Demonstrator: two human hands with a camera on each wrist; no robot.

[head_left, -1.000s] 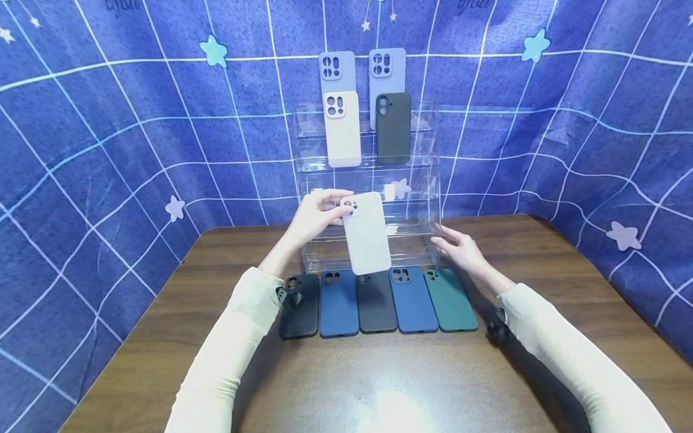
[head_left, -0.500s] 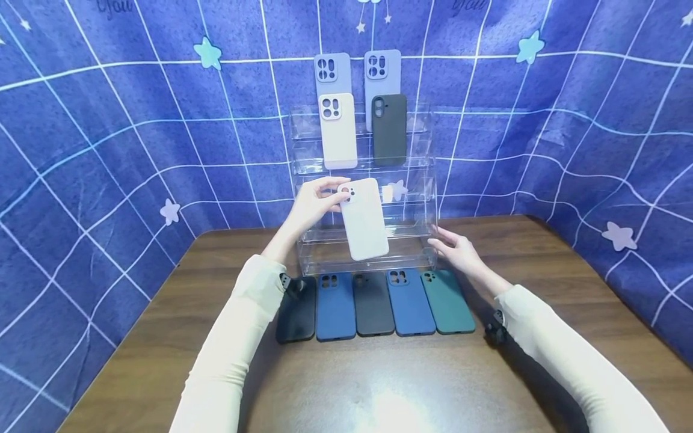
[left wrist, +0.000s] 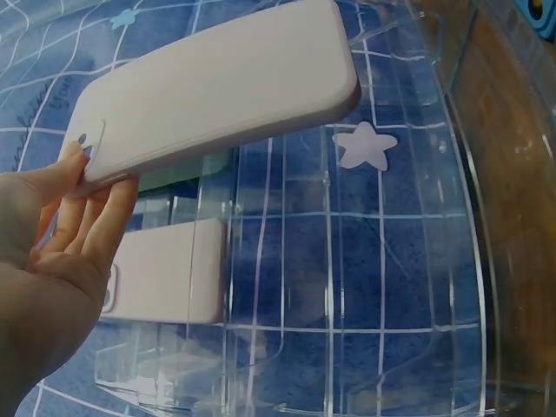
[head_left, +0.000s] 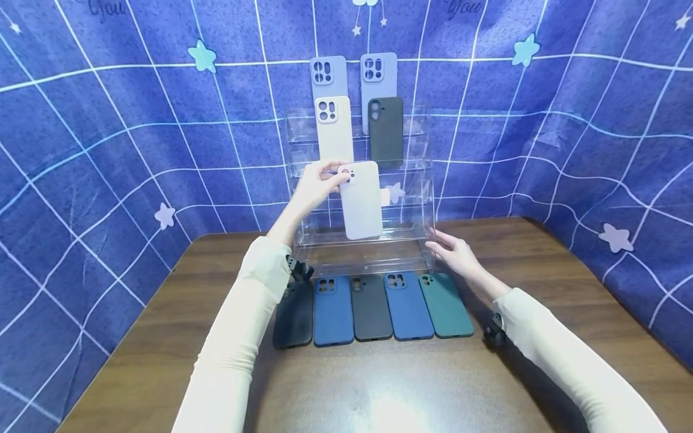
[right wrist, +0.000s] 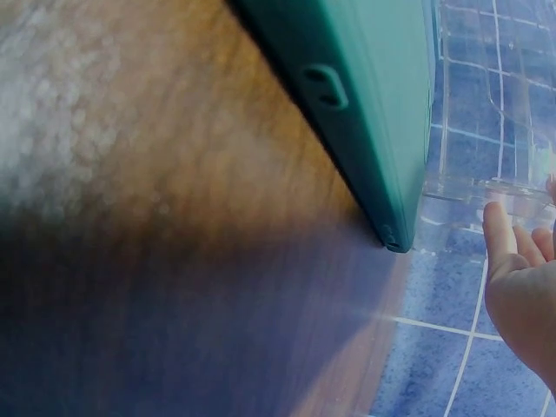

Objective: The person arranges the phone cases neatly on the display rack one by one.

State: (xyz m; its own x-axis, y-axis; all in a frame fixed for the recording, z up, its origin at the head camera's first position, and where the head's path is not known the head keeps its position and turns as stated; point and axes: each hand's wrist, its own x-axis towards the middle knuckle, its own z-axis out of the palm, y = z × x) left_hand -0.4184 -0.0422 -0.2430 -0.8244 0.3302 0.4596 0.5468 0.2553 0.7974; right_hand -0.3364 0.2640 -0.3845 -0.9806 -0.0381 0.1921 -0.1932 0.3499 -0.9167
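Note:
My left hand [head_left: 316,186] pinches a white phone case [head_left: 361,201] by its camera-hole end, thumb in front and fingers behind. The case hangs in front of a clear tiered display rack [head_left: 365,264], tilted slightly. In the left wrist view the same phone case [left wrist: 226,82] spans the top, gripped by the left hand [left wrist: 61,234]. My right hand [head_left: 457,255] is at the rack's lower right side, fingers extended and fingertips right at its edge. The right wrist view shows that hand [right wrist: 526,282] beside the clear rack [right wrist: 469,187].
Two lavender cases [head_left: 379,84], a cream case [head_left: 334,135] and a dark case [head_left: 385,132] stand on the upper tiers. Several black, blue and green cases [head_left: 446,307] lie in a row on the wooden table [head_left: 346,385] before the rack. A blue gridded cloth [head_left: 162,138] hangs behind.
My left hand has raised the white phone case up the front of the rack, and the case now overlaps the middle tiers. The right hand has stayed at the rack's side.

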